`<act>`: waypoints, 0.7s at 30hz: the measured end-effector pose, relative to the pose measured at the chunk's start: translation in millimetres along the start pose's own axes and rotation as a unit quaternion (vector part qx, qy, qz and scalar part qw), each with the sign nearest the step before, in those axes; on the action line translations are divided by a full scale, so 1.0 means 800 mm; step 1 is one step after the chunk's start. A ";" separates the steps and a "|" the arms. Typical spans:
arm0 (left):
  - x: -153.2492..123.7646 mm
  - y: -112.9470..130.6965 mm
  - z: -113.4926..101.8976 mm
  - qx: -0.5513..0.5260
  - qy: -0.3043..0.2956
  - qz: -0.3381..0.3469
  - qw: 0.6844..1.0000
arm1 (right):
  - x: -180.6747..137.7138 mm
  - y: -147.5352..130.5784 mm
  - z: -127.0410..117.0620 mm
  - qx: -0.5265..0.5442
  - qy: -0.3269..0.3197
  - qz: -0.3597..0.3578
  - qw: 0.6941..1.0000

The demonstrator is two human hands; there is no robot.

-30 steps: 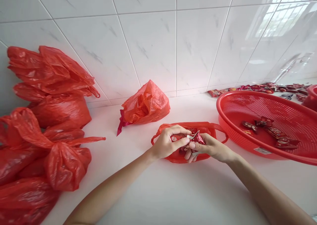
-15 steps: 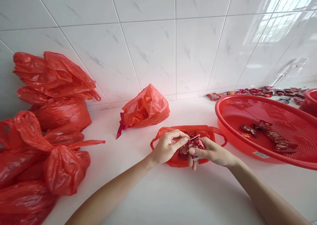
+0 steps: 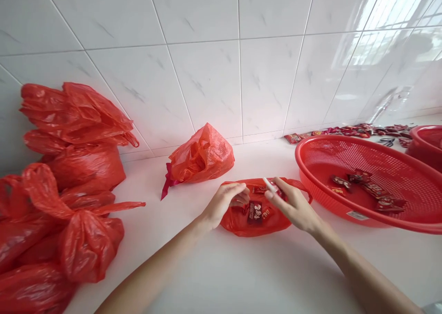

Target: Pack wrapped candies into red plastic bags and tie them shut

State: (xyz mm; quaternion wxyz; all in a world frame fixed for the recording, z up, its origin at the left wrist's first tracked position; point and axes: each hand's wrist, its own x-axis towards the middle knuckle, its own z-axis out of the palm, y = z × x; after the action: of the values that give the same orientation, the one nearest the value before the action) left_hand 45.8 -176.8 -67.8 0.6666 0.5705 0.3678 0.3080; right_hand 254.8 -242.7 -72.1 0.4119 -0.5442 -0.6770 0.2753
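Your left hand [image 3: 223, 202] rests on the near-left edge of the small red bag [image 3: 257, 208] lying flat and open on the white counter [image 3: 241, 268]; its fingers are loosely curled and close together, and you cannot tell whether they grip the plastic or only touch it. Your right hand [image 3: 293, 206] hovers over the right side of the same bag, thumb and forefinger pinching a small pale-and-red wrapper [image 3: 271, 186] at their tips, the other fingers stretched out. Between your two hands, inside the bag, lies a dark red sweet [image 3: 254, 212] with white lettering, with a few smaller red pieces just beside it.

Just right of your right hand stands a wide red basket [image 3: 366, 166] with several wrapped sweets [image 3: 366, 189] in its bottom. Beyond it, along the tiled wall [image 3: 207, 51], more sweets [image 3: 348, 130] lie strewn in a row. Beyond your left hand, near the wall, sits a crumpled orange-red bag [image 3: 202, 155]. Well off to the left of that hand is a heap of knotted red bags [image 3: 69, 180].
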 end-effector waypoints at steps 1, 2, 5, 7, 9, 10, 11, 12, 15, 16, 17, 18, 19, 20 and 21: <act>-0.001 -0.002 0.002 0.001 -0.026 -0.015 1.000 | 0.000 0.003 0.005 -0.056 0.019 -0.017 0.998; -0.001 -0.005 0.006 0.003 -0.052 -0.026 0.998 | -0.001 0.006 0.010 -0.108 0.031 -0.033 0.993; -0.003 -0.015 0.015 0.017 -0.090 -0.022 0.996 | -0.002 0.013 0.021 -0.199 0.046 -0.058 0.977; -0.003 -0.021 0.018 0.026 -0.083 -0.003 0.996 | -0.002 0.014 0.022 -0.191 0.047 -0.054 0.979; -0.003 -0.024 0.018 0.041 -0.069 0.019 0.997 | 0.000 0.014 0.017 -0.107 0.020 -0.036 0.993; -0.002 -0.025 0.016 0.050 -0.060 0.034 0.996 | 0.000 0.013 0.014 -0.045 -0.004 -0.024 0.999; -0.001 -0.025 0.015 0.062 -0.047 0.051 0.996 | 0.001 0.012 0.011 0.020 -0.027 -0.010 0.999; 0.000 -0.024 0.013 0.074 -0.032 0.069 0.994 | 0.002 0.011 0.009 0.079 -0.044 0.004 0.996; 0.004 -0.023 0.007 0.104 -0.004 0.107 0.989 | 0.005 0.007 0.004 0.180 -0.053 0.025 0.982; 0.005 -0.023 0.005 0.114 0.002 0.113 0.987 | 0.006 0.007 0.004 0.193 -0.047 0.026 0.980; 0.006 -0.023 0.003 0.123 0.010 0.116 0.985 | 0.006 0.008 0.004 0.197 -0.045 0.026 0.979; 0.006 -0.022 0.001 0.133 0.024 0.120 0.984 | 0.006 0.009 0.004 0.192 -0.046 0.028 0.980; 0.007 -0.022 -0.001 0.144 0.045 0.127 0.980 | 0.007 0.011 0.005 0.175 -0.040 0.030 0.983; 0.007 -0.022 -0.003 0.157 0.069 0.136 0.976 | 0.007 0.013 0.006 0.146 -0.025 0.031 0.988; 0.007 -0.021 -0.004 0.171 0.092 0.146 0.970 | 0.007 0.016 0.006 0.110 -0.003 0.030 0.993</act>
State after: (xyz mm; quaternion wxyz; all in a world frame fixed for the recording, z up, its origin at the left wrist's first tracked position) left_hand 46.0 -173.3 -85.6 0.4702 0.6931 0.3870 0.3857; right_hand 256.4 -233.8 -83.6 0.4588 -0.5149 -0.6271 0.3620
